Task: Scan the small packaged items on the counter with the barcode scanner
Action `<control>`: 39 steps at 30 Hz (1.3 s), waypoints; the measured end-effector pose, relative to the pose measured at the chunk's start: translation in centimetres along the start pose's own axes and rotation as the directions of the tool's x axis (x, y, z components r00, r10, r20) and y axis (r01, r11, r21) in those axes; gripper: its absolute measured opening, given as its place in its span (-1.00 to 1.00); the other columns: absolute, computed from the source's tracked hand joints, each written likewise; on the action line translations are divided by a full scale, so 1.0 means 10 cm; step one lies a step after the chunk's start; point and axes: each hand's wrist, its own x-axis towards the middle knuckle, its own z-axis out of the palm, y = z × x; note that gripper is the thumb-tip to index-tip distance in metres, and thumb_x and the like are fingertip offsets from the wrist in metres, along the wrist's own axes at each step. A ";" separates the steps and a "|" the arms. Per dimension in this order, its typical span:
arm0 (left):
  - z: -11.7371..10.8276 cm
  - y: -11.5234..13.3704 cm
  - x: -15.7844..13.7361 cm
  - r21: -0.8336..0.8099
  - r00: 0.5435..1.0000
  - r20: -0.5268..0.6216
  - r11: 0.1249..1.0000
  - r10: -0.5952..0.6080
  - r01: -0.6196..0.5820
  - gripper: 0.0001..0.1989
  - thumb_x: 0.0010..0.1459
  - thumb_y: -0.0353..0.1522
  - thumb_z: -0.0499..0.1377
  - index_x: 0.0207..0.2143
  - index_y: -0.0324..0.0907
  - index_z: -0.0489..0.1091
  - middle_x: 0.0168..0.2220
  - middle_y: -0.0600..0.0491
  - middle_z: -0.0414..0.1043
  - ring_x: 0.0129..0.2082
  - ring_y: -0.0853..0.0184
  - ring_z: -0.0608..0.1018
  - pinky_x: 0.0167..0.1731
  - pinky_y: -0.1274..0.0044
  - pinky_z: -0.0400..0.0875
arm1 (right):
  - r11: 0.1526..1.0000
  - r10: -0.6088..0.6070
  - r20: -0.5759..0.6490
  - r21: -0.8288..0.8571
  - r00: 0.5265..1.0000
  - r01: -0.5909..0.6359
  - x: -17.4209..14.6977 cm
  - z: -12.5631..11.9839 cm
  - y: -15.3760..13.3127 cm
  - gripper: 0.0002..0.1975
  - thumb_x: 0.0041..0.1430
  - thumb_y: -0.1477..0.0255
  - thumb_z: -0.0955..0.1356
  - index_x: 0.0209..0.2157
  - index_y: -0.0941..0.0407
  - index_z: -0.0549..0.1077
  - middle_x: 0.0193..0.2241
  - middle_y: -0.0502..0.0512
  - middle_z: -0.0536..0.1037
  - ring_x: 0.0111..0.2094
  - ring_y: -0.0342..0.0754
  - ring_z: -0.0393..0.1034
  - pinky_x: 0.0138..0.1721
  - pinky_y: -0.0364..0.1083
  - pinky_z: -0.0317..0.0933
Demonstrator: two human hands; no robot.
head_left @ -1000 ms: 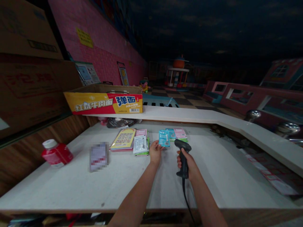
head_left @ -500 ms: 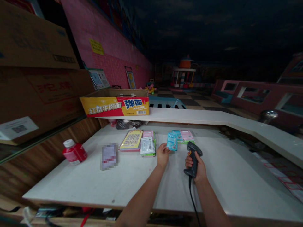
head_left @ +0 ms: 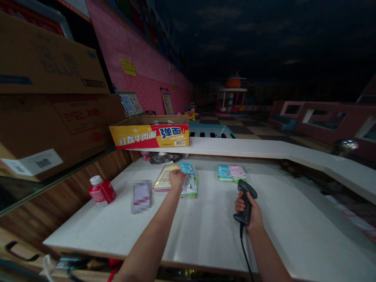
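Observation:
My left hand [head_left: 177, 180] is closed on a small blue packet [head_left: 187, 168], held over the left pile. That pile has a silvery-white packet [head_left: 189, 186] with green edges below it, beside a yellow printed booklet [head_left: 165, 176] in clear wrap. In my right hand [head_left: 253, 213] is a black barcode scanner [head_left: 244, 203], gripped by its handle, head up, its cord running down toward the front edge. Behind the scanner lies a second pile, with a blue packet [head_left: 224, 171] and a pink packet [head_left: 236, 171] on top and green below.
A red bottle with a white cap [head_left: 101, 191] and a blurred-out item [head_left: 141, 196] are on the white tabletop [head_left: 211, 231] at left. A yellow and red noodle carton [head_left: 152, 135] sits on the raised ledge [head_left: 249, 145]. Brown cardboard boxes [head_left: 85, 117] are stacked far left.
My left hand has carried the blue packet leftward, from beside the right pile to above the left pile. My right hand still holds the scanner. The view has shifted slightly.

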 end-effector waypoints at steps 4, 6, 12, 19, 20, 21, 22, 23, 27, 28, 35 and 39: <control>-0.03 0.05 0.11 0.126 0.996 0.007 0.988 -0.094 0.092 -0.86 -0.23 -0.52 0.25 -0.65 -0.20 0.31 -0.71 0.12 0.33 -0.59 0.28 0.53 -0.45 0.42 0.50 | 1.000 0.000 0.009 0.000 1.000 0.000 0.00 -0.01 0.00 -0.73 -0.04 0.38 0.50 -0.34 0.12 0.38 -0.61 -0.14 0.26 -0.65 -0.26 0.16 -0.70 -0.30 0.16; -0.09 0.09 0.09 0.257 0.999 0.011 0.966 -0.031 0.027 -0.87 -0.20 -0.50 0.26 -0.62 -0.19 0.34 -0.67 0.08 0.36 -0.49 0.22 0.57 -0.38 0.42 0.48 | 1.000 -0.002 0.005 -0.014 1.000 0.002 0.01 -0.01 0.00 -0.72 -0.05 0.37 0.51 -0.35 0.13 0.38 -0.62 -0.14 0.25 -0.66 -0.26 0.16 -0.71 -0.29 0.15; -0.25 0.29 -0.21 0.857 0.873 0.354 0.258 0.335 -0.446 -0.83 0.05 -0.45 0.17 -0.27 -0.22 0.48 -0.17 -0.17 0.46 -0.10 0.10 0.52 -0.05 0.36 0.36 | 1.000 0.008 0.011 -0.014 1.000 -0.008 0.02 -0.03 0.00 -0.71 -0.04 0.35 0.51 -0.34 0.11 0.38 -0.62 -0.15 0.26 -0.66 -0.26 0.17 -0.71 -0.29 0.16; -0.19 0.03 -0.49 0.711 0.709 0.689 0.044 0.151 -0.701 -0.58 0.15 -0.41 0.13 0.08 -0.28 0.37 0.18 -0.31 0.27 0.21 -0.01 0.30 0.18 0.28 0.16 | 0.999 0.017 -0.002 0.046 1.000 -0.017 0.02 -0.03 0.00 -0.72 -0.03 0.40 0.50 -0.31 0.14 0.39 -0.61 -0.14 0.27 -0.66 -0.28 0.17 -0.69 -0.31 0.16; -0.20 -0.01 -0.49 0.715 0.714 0.685 0.053 0.145 -0.697 -0.56 0.16 -0.39 0.13 0.10 -0.29 0.36 0.19 -0.32 0.25 0.23 -0.02 0.28 0.19 0.27 0.14 | 0.999 0.016 -0.002 0.045 1.000 -0.016 0.02 -0.03 0.00 -0.73 -0.03 0.40 0.50 -0.31 0.13 0.39 -0.61 -0.14 0.27 -0.66 -0.28 0.17 -0.69 -0.31 0.16; -0.20 -0.05 -0.48 0.719 0.719 0.679 0.065 0.145 -0.692 -0.56 0.17 -0.38 0.13 0.10 -0.29 0.35 0.20 -0.32 0.24 0.24 -0.03 0.27 0.20 0.26 0.13 | 0.999 0.015 -0.001 0.043 1.000 -0.015 0.02 -0.03 0.00 -0.73 -0.02 0.40 0.49 -0.31 0.13 0.39 -0.61 -0.14 0.27 -0.65 -0.28 0.17 -0.69 -0.31 0.16; -0.20 -0.07 -0.47 0.721 0.724 0.674 0.081 0.149 -0.688 -0.57 0.17 -0.38 0.13 0.10 -0.28 0.36 0.20 -0.32 0.25 0.23 -0.03 0.27 0.20 0.26 0.13 | 0.999 0.014 0.000 0.043 1.000 -0.014 0.02 -0.02 0.00 -0.74 -0.01 0.40 0.49 -0.31 0.13 0.39 -0.61 -0.13 0.27 -0.65 -0.27 0.17 -0.70 -0.31 0.16; -0.21 -0.09 -0.46 0.720 0.726 0.670 0.098 0.156 -0.687 -0.57 0.17 -0.38 0.13 0.10 -0.28 0.36 0.20 -0.32 0.25 0.23 -0.02 0.28 0.20 0.25 0.13 | 0.999 0.014 0.000 0.044 1.000 -0.014 0.02 -0.02 0.00 -0.75 -0.01 0.40 0.48 -0.31 0.12 0.39 -0.61 -0.13 0.27 -0.65 -0.27 0.17 -0.70 -0.31 0.16; -0.17 -0.05 -0.48 0.694 0.705 0.675 0.138 0.218 -0.707 -0.59 0.15 -0.42 0.13 0.07 -0.27 0.37 0.19 -0.30 0.26 0.24 0.00 0.26 0.19 0.26 0.13 | 0.997 0.032 -0.018 0.068 0.999 -0.031 0.03 0.00 0.00 -0.79 0.02 0.40 0.46 -0.32 0.13 0.39 -0.63 -0.13 0.27 -0.66 -0.27 0.16 -0.71 -0.31 0.16; -0.14 -0.04 -0.50 0.680 0.690 0.684 0.137 0.237 -0.720 -0.60 0.15 -0.44 0.13 0.06 -0.27 0.38 0.18 -0.29 0.27 0.24 0.02 0.26 0.19 0.27 0.14 | 0.997 0.036 -0.021 0.076 0.999 -0.034 0.04 0.01 -0.01 -0.79 0.03 0.40 0.46 -0.32 0.13 0.39 -0.63 -0.13 0.27 -0.67 -0.27 0.16 -0.71 -0.31 0.16; 0.33 -0.17 -0.68 0.545 0.610 0.750 0.283 0.255 -0.789 -0.75 0.15 -0.46 0.12 -0.12 -0.23 0.48 -0.11 -0.11 0.48 -0.04 0.19 0.47 0.06 0.38 0.30 | 0.996 0.008 -0.026 0.090 1.000 -0.005 0.07 -0.01 0.00 -0.75 -0.01 0.38 0.49 -0.34 0.14 0.39 -0.63 -0.14 0.29 -0.68 -0.29 0.15 -0.71 -0.32 0.13; 0.75 -0.38 -0.65 0.586 0.692 0.711 0.437 0.129 -0.683 -0.80 0.13 -0.50 0.12 -0.23 -0.22 0.51 -0.21 -0.05 0.54 -0.18 0.29 0.54 -0.08 0.48 0.36 | 0.995 0.012 -0.027 0.095 1.000 -0.009 0.09 -0.03 0.00 -0.74 -0.01 0.36 0.50 -0.34 0.14 0.40 -0.64 -0.15 0.28 -0.68 -0.29 0.16 -0.71 -0.32 0.11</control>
